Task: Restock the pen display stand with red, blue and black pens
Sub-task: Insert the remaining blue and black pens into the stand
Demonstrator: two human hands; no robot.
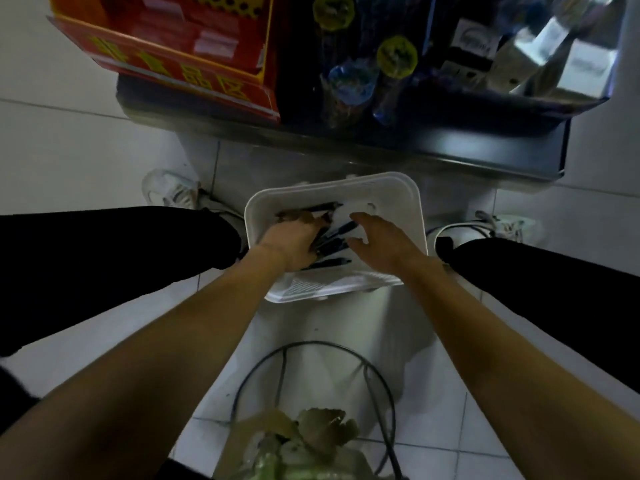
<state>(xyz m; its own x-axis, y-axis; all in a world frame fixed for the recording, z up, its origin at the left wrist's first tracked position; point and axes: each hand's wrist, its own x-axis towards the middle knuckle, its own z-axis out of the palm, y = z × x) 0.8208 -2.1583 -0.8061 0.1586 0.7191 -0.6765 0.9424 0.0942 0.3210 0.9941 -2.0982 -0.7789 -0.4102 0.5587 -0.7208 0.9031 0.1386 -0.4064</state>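
Observation:
A white plastic basket (pixel 391 188) stands on the floor between my feet, with several dark pens (pixel 337 233) lying in it. My left hand (pixel 291 242) is inside the basket, its fingers curled round a bunch of these pens, one of which sticks out toward the far wall. My right hand (pixel 381 237) hovers over the basket's right half, fingers spread and relaxed, holding nothing. Above, on a dark shelf (pixel 450 147), stand clear tubes of pens (pixel 346 88) with yellow-green lids; the pen colours are hard to tell in the dim light.
A red cardboard display box (pixel 180 60) with yellow print sits at the shelf's left. Silver and white boxes (pixel 554 46) fill its right. A wire bin (pixel 311 410) with rubbish stands close below me. My knees in dark trousers flank the basket on the white tiled floor.

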